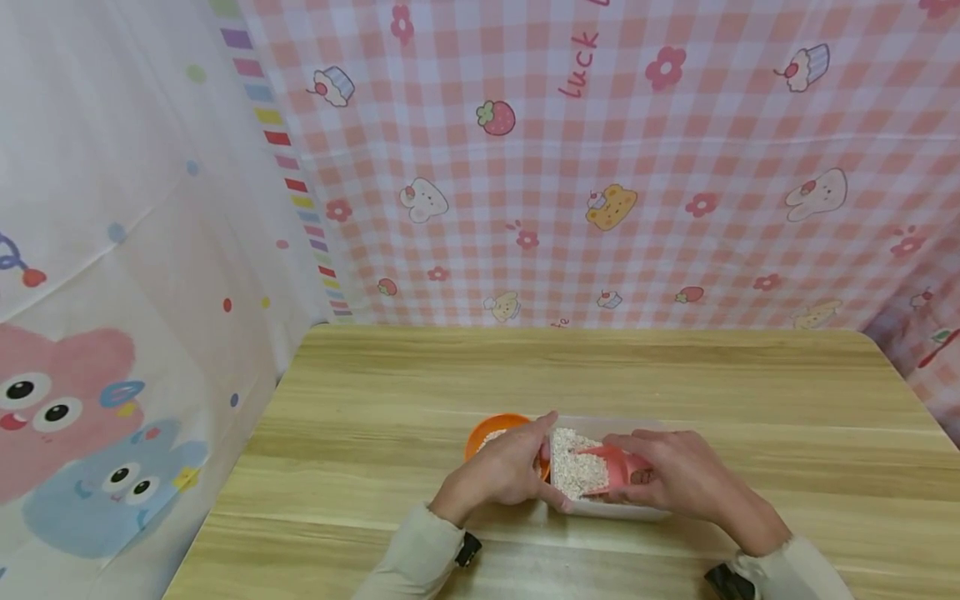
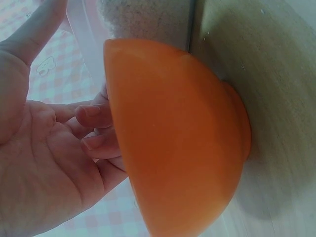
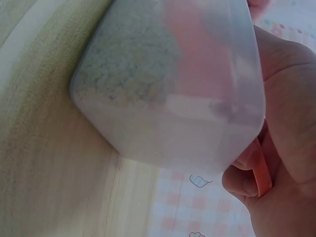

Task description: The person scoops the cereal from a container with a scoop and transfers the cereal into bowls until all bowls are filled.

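A clear plastic container (image 1: 622, 509) holds pale flakes resembling oats (image 1: 576, 458), heaped toward its left end. My right hand (image 1: 686, 473) grips the handle of a pink scoop (image 1: 618, 465), whose head is down in the container against the flakes. In the right wrist view, fingers curl around the scoop's handle (image 3: 262, 170). My left hand (image 1: 501, 468) spans the container's left end, thumb on the near side and a finger at the far side. Beneath that hand stands an orange bowl (image 2: 173, 133), partly covered, with some flakes visible inside.
The bowl and container stand close together on a wood-grain table (image 1: 375, 392). A pink checked cloth (image 1: 562, 167) hangs behind the table, and a white printed curtain (image 1: 150, 208) hangs to the left. A few crumbs lie near the container.
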Action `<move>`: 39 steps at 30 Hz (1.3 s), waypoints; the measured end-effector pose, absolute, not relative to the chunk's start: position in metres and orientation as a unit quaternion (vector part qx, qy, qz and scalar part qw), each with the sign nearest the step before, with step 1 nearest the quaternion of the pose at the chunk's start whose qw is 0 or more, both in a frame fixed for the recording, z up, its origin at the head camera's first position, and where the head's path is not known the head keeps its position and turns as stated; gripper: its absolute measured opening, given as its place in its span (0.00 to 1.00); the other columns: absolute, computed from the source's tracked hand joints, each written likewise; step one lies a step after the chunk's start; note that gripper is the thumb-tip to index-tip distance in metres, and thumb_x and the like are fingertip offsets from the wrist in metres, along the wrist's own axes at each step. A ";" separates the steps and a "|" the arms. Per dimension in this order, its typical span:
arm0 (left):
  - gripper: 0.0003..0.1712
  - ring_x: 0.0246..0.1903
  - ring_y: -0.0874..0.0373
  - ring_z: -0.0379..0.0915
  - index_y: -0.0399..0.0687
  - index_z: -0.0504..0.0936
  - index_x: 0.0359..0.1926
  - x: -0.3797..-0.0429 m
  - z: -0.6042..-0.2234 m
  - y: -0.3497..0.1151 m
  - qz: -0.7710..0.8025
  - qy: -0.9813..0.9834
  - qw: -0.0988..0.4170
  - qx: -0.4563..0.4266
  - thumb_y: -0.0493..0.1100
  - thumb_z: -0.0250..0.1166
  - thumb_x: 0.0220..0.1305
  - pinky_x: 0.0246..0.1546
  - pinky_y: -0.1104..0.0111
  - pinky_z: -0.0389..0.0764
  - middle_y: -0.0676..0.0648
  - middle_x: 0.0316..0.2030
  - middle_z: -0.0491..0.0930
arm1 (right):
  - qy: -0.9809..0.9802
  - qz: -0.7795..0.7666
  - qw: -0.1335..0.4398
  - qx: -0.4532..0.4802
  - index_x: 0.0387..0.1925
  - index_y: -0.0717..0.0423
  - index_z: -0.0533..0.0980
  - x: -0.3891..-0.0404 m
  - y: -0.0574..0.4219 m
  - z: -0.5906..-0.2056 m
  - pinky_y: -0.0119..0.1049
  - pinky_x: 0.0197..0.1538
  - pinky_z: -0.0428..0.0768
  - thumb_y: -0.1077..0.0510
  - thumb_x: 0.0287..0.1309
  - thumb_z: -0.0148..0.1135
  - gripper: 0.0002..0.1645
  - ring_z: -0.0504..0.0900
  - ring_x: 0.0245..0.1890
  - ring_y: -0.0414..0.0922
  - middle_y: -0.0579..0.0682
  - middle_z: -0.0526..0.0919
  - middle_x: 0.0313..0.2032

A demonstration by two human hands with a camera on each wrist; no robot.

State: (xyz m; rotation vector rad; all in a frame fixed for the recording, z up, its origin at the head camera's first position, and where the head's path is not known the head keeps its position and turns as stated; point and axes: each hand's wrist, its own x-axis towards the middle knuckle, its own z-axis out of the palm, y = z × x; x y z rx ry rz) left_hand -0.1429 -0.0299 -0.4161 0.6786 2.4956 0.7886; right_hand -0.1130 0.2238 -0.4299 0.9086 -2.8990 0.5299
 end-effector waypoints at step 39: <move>0.68 0.27 0.67 0.62 0.47 0.53 0.77 -0.143 -0.419 -0.033 0.297 0.899 0.210 0.242 0.58 0.82 0.40 0.31 0.74 0.67 0.57 0.35 0.73 | -0.938 0.216 0.130 0.239 0.53 0.54 0.82 -0.101 0.240 -0.448 0.28 0.27 0.67 0.48 0.41 0.80 0.35 0.65 0.23 0.30 0.48 0.88 0.39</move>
